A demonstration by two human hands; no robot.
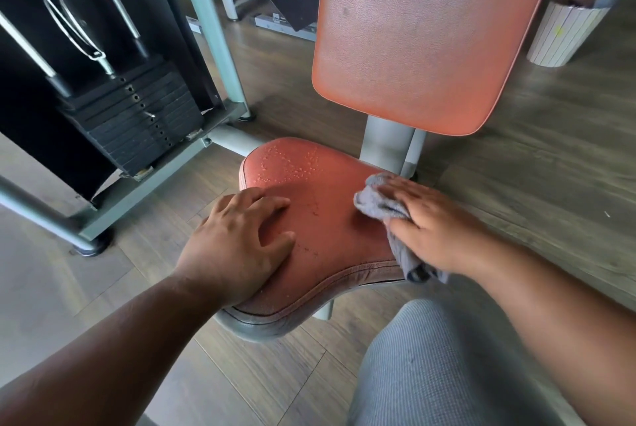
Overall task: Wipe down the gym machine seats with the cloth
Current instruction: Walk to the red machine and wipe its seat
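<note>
Head view: you are pressing one cloth [385, 205] flat under your right hand [437, 229] on one seat [330, 219], left hand [237, 246] resting open beside it.

Person, head-camera view. Two bare forearms are seen, with no sleeves reaching the wrists. Left hand [237, 246]: uncovered, no glove, ring or watch. Right hand [437, 229]: uncovered, likewise unadorned. One knee [440, 367] is clad in grey-blue fabric with a fine ribbed or waffle texture; the garment's cut cannot be told.
</note>
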